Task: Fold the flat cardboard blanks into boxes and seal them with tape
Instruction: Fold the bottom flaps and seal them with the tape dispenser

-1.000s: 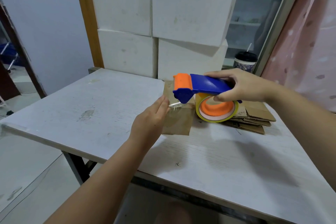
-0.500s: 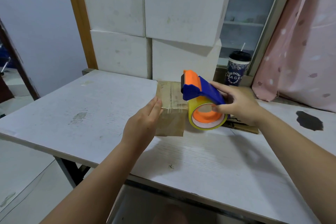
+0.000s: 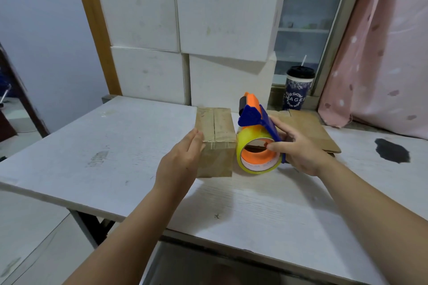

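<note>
Small brown box (image 3: pixel 214 143) sits mid table (image 3: pixel 115 146), flaps closed. Looks like glossy tape on the near face, but can't tell how far it runs over the top seam. Left hand (image 3: pixel 183 157) is flat against the box's left side, fingers straight and together, bracing and not gripping anything. Right hand (image 3: pixel 298 148) has the tape gun (image 3: pixel 257 136): fingers wrapped on the blue handle, thumb at the rim of the roll. The gun is down on the table just beside the box's right side, touching or not idk.

Handling-wise imo: the box is prob empty, so v light, and it'll skid on that smooth top w/o a bracing hand. Side walls are stiff-ish but flaps cave at the seam, so hold it by the sides near the corners. Flat blanks (image 3: pixel 310 129) lie behind the right hand.
</note>
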Motion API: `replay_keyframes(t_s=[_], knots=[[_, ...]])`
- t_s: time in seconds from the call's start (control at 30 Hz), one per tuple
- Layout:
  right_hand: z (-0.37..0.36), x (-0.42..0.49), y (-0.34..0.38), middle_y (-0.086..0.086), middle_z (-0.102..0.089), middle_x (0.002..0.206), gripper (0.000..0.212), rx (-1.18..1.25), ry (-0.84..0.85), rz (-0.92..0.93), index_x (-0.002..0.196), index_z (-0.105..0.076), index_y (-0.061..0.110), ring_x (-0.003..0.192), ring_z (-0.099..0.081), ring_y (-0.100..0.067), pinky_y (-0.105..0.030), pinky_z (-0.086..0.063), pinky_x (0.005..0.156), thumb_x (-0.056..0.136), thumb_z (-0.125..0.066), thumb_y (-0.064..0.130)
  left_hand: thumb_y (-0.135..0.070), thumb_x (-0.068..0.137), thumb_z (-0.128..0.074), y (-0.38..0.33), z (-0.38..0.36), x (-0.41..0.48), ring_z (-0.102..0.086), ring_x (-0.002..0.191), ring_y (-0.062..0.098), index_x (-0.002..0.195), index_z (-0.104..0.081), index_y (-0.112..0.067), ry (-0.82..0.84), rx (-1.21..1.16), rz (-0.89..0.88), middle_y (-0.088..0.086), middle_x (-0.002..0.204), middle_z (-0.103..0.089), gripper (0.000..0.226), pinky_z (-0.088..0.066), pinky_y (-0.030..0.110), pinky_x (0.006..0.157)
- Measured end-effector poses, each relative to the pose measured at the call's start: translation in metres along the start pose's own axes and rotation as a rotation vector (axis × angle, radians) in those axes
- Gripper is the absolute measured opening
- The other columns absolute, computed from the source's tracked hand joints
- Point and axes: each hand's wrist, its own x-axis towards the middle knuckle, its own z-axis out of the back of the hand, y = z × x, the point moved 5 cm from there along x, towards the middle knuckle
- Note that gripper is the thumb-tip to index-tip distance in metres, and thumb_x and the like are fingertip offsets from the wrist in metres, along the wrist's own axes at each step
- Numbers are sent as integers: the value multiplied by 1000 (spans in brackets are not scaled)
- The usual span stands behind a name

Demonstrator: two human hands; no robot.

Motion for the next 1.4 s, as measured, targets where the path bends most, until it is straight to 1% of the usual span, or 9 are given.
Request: replay_keyframes(t_s=[0.2, 0.33, 0.53, 0.67, 0.8, 0.97, 1.17, 1.3, 1.4], knots=[[-4, -2, 4, -5, -63, 125, 77, 25, 28, 3, 125, -53, 41, 110, -63, -28, -42, -53, 92, 56, -82, 22, -6, 91, -49, -8, -15, 7, -29, 135, 36, 151, -4, -31, 119, 12, 181, 16, 137, -38, 78, -44, 37, 94], [-8, -4, 5, 6, -67, 118, 69, -1, 36, 5, 118, -57, 48, 107, -65, -22, -37, -57, 84, 58, -81, 24, -9, 90, -45, -22, -22, 2, -7, 142, 40, 148, -14, -32, 243, 191, 207, 27, 152, -11, 70, -15, 50, 113], [-10, -5, 9, 8, -70, 111, 62, -66, 69, -15, 109, -61, 59, 102, -67, -20, -32, -57, 76, 67, -77, 16, -12, 86, -56, -38, -18, 8, -49, 125, 27, 136, -48, -7, 98, 209, 22, 11, 137, -52, 51, -30, 43, 110], [-7, -4, 14, -3, -70, 110, 68, -64, 39, 7, 118, -58, 50, 100, -67, -27, -41, -56, 83, 67, -74, 9, -16, 86, -61, -31, -12, 26, -61, 89, 24, 123, -59, -16, 146, 128, 131, 3, 105, -64, 36, -46, 30, 66], [-6, -8, 19, -19, -64, 115, 74, -112, 7, 12, 134, -47, 32, 102, -65, -35, -46, -54, 85, 75, -69, -6, -35, 95, -49, -27, -20, 31, -57, 105, 22, 124, -59, -19, 144, 67, 138, -1, 121, -60, 34, -44, 31, 75], [-6, -17, 24, -13, -64, 115, 75, -228, -1, 17, 129, -45, 44, 95, -62, -40, -57, -50, 80, 67, -73, 12, -40, 96, -46, -26, -20, 31, -59, 99, 22, 113, -66, -18, 44, 33, 134, 1, 106, -67, 34, -44, 32, 73], [-6, -19, 29, -1, -63, 117, 76, -362, -29, 35, 129, -44, 49, 101, -63, -32, -52, -54, 85, 65, -74, 19, -44, 97, -43, -22, -23, 30, -58, 93, 17, 113, -62, -24, 11, 104, 70, -5, 100, -65, 32, -30, 24, 64], [13, -32, 26, 1, -66, 102, 70, -486, -86, 45, 126, -51, 44, 79, -64, -4, -23, -52, 64, 75, -74, 3, -43, 92, -53, -22, -17, 34, -62, 85, 17, 105, -67, -23, -5, 137, 22, -5, 93, -68, 28, -36, 25, 58], [30, -45, 26, -12, -63, 116, 68, -307, -142, 31, 124, -53, 45, 102, -63, -34, -54, -52, 86, 82, -65, -6, -35, 73, -79, -28, -9, 34, -63, 61, 16, 77, -72, -18, -126, 132, -22, -6, 68, -67, 19, -42, 21, 46]])
